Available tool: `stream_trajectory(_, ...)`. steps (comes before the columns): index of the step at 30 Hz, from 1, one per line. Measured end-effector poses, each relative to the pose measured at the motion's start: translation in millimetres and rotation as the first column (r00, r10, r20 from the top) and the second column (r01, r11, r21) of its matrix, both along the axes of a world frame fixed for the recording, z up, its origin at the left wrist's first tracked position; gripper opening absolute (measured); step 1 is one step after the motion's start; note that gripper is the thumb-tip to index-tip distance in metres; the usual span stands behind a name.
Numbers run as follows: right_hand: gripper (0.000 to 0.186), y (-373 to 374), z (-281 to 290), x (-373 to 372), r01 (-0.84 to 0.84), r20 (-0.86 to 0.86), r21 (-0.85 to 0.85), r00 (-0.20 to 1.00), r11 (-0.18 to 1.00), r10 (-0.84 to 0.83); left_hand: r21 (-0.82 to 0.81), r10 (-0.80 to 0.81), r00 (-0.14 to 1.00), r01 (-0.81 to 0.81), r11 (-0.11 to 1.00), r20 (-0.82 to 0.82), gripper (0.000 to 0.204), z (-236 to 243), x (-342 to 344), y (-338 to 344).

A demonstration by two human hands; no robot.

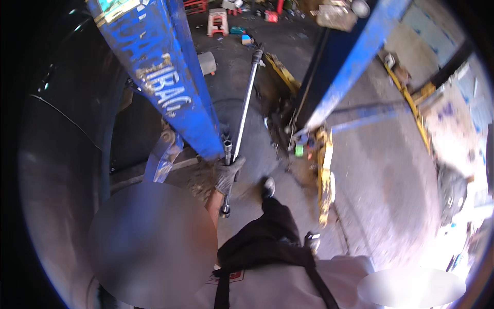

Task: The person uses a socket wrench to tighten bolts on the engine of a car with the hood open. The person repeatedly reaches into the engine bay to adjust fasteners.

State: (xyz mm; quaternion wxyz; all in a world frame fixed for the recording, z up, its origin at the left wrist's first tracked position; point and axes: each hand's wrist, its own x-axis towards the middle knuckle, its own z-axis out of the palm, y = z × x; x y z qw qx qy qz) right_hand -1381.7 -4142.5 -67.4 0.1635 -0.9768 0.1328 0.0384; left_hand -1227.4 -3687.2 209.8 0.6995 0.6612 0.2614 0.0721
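A grey work glove covers my left hand (228,175), whose fingers are wrapped round two metal tools. One is a long silver bar wrench (247,110) with a dark grip at its far end, slanting away from me and slightly right. Beside it, a shorter chrome socket bar (227,202) passes through the same grasp, with a socket-like end above the hand and another below. A blurred patch hides most of the left forearm. Nowhere in the picture can I make out my right hand.
Blue lift posts stand at left (180,103) and right (345,62). A yellow lift arm (324,175) lies to my right; a dark car body (62,154) fills the left. Farther off are a stool (218,22) and scattered items. My shoe (268,187) is on the floor.
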Motion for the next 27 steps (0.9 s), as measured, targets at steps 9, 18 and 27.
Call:
stream_trajectory(9, 0.033, 85, 130, 362, 0.055, -0.173, 0.432, 0.985, 0.9, 0.023, -0.256, -0.029, 0.976, 0.085, 0.963, 0.217, 0.027, 25, 305, 8)
stream_trajectory(18, 0.007, 289, 235, 621, -0.758, -0.013, -0.19, 0.637, 0.623, 0.771, -0.526, -0.058, 0.995, 0.093, 0.846, 0.083, 0.022, -41, 509, 93)
stream_trajectory(27, 0.023, 506, 205, 868, -0.569, -0.138, 0.199, 0.79, 0.798, 0.597, -0.52, -0.025, 0.988, -0.057, 0.852, -0.149, 0.028, -122, 757, 282)
